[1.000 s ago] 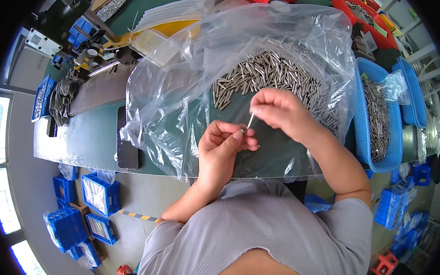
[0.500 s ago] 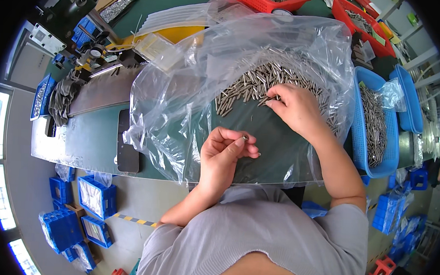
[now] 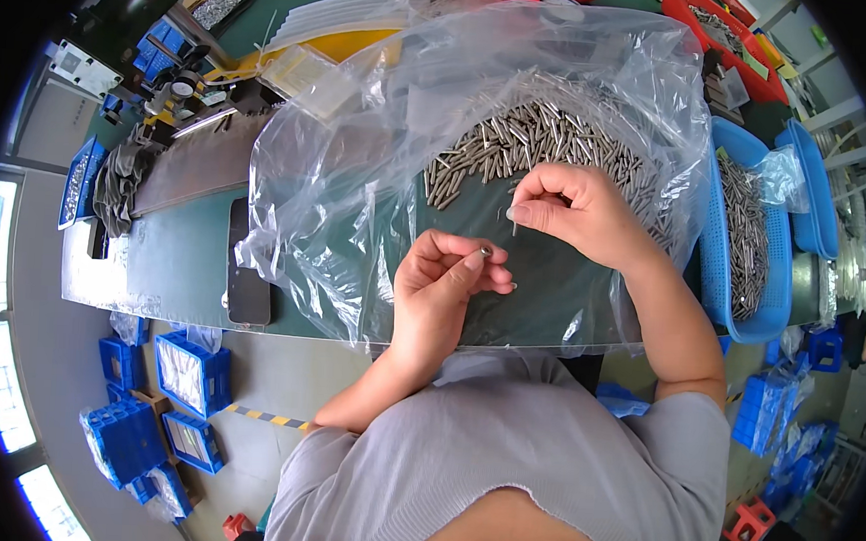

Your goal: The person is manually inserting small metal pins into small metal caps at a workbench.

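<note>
A heap of small metal pins lies on a clear plastic bag spread over the green table. My left hand is in front of the heap, thumb and forefinger pinched on a small metal piece whose round end shows. Just to its upper right, my right hand is bent over the near edge of the heap with thumb and fingertips together. A thin metal pin seems to poke out below its thumb; the rest is hidden by the fingers.
To the right stands a blue basket full of metal pins, beside another blue basket. Red baskets sit at the back. A black phone lies near the table's front left; a metal fixture stands behind it.
My right hand has drawn back from the pins toward my left hand, fingertips now off the heap. My left hand keeps its pinch. The whole view has shifted slightly.
</note>
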The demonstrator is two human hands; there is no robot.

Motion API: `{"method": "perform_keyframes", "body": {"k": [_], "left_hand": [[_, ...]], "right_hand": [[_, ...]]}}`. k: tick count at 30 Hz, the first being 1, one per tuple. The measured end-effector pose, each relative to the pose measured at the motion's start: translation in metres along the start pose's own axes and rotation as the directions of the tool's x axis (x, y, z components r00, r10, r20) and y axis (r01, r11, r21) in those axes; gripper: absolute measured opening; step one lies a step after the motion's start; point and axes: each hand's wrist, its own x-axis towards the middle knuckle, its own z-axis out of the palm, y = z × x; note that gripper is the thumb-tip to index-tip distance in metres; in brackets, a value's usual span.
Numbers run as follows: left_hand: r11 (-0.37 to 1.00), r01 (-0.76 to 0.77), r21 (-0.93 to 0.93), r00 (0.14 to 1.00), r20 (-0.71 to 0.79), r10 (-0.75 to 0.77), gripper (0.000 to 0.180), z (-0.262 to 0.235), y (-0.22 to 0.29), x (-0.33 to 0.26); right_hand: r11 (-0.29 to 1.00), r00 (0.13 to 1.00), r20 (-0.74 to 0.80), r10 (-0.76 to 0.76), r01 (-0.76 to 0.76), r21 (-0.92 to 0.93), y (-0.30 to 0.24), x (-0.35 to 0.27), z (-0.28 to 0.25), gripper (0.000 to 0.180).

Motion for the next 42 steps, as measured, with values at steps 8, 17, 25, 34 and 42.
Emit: {"method": "perform_keyframes", "body": {"k": [8,17,25,34,42], "left_hand": [[1.000,0.009,0.006,1.000,0.002,-0.009,0.006,0.000,0.000,0.000],[1.000,-0.008,-0.019,1.000,0.023,0.008,0.006,-0.004,-0.003,-0.001],[0.996,-0.022,0.081,1.000,0.004,0.021,0.006,-0.001,-0.004,0.000],[0.999,-0.032,0.036,0.999,-0.006,0.033,0.006,-0.002,-0.004,0.001],[0.999,-0.031,0.008,0.999,-0.011,0.031,0.004,0.000,-0.004,-0.001]], "right_hand": [[0.980,0.999,0.024,-0.048,0.042,0.196,0.004,-0.002,0.012,0.006],[0.908,0.975,0.222,0.012,-0.103,0.406,0.007,-0.002,0.023,0.006],[0.841,0.941,0.294,0.165,-0.290,0.456,0.009,-0.002,0.023,0.011],[0.924,0.975,0.219,0.034,-0.114,0.366,0.005,-0.004,0.022,0.011],[0.625,0.984,-0.029,0.173,-0.087,0.776,0.011,0.004,-0.014,0.013]]}}
